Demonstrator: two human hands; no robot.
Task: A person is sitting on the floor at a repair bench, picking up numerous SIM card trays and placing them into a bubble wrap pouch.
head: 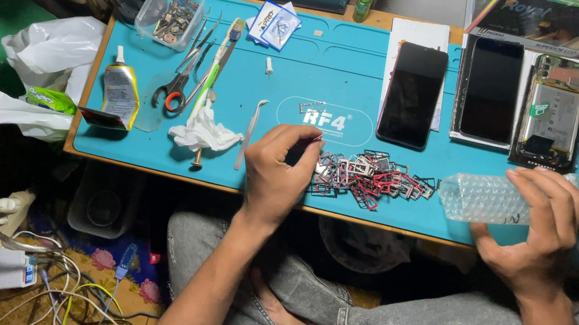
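Two hands are working over a blue mat (361,82) covering the surface. The left hand (274,172) is pinching a small red tray (317,139) between its fingertips, its grip clenched on the piece, directly above the left edge of a heap of small metal trays (370,178), red, dark and silver, lying at the mat's near edge. The right hand (542,220) is grasping a roll of bubble wrap (484,199), which is lying just right of the heap. Beyond the heap, a dark phone (412,93), a second phone (491,89) and an opened phone body (554,109) are lying side by side. Left of the left hand, tweezers (250,130), a crumpled tissue (205,132), scissors (178,86) and a glue tube (121,90) are crowding the mat, with a clear plastic box (169,10) behind them.
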